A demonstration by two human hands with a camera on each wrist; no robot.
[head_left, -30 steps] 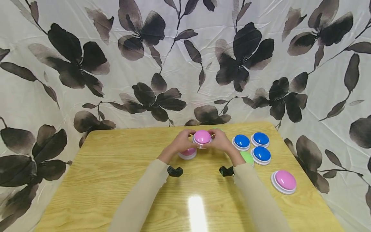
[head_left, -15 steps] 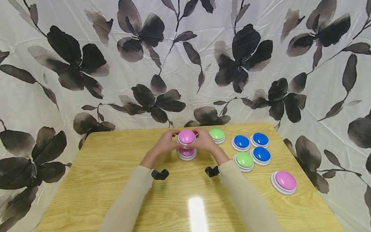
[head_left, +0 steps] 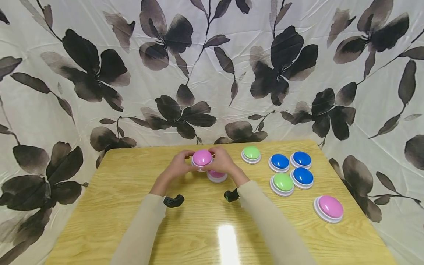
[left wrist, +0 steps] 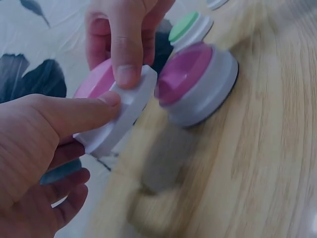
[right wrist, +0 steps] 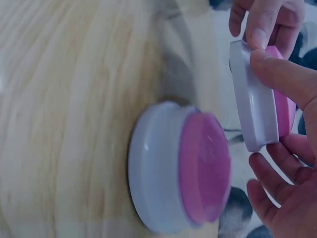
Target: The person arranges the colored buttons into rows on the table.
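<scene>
A pink push button with a white base [head_left: 202, 157] is held above the table between both hands. My left hand [head_left: 179, 164] grips its left edge, with the thumb on the white base in the left wrist view. On the other side my right hand [head_left: 221, 161] pinches the rim, its thumb [right wrist: 277, 72] laid along the base. Just below and to the right, a second pink button [head_left: 216, 176] sits on the table, partly covered by the right hand; in the right wrist view that button [right wrist: 205, 168] stands apart from the held one.
To the right on the wooden table [head_left: 126, 206] stand a green button [head_left: 251, 152], another green one [head_left: 283, 182] and three blue ones, including a near blue button [head_left: 303, 176]. A pink button [head_left: 331, 206] lies farther right. Floral cloth [head_left: 212, 73] hangs behind the table.
Both hands have carried the pink button leftward, past the spot above the second pink button to its left side. The far green button has come fully into view.
</scene>
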